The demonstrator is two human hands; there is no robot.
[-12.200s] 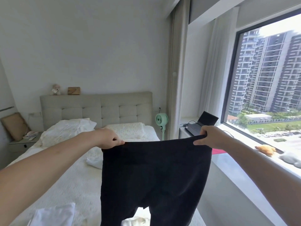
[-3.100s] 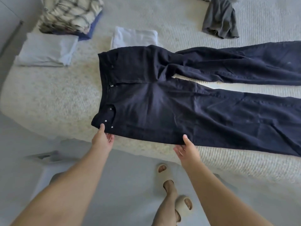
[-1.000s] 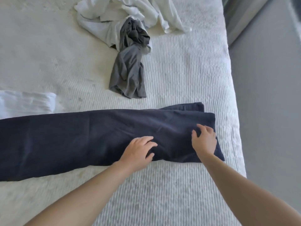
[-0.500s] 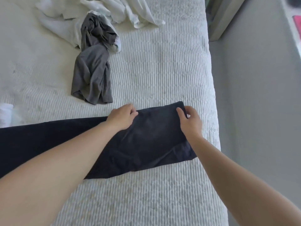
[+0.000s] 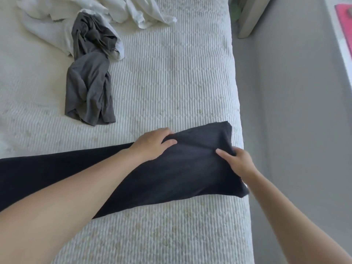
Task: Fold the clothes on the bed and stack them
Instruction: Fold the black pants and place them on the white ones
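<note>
The dark trousers [image 5: 171, 172] lie across the bed [image 5: 171, 82], their leg ends at its right edge. The left hand [image 5: 152, 143] grips the far side of the leg ends; the right hand [image 5: 238, 162] pinches the cloth at the end. A grey garment [image 5: 89, 82] and white clothes [image 5: 106, 12] lie crumpled toward the far side.

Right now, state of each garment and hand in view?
dark trousers: legs doubled lengthwise, hem end lifted off the bed
grey garment: crumpled, unfolded
white clothes: loose heap, unfolded
left hand: gripping the trouser hem
right hand: gripping the trouser hem
</note>
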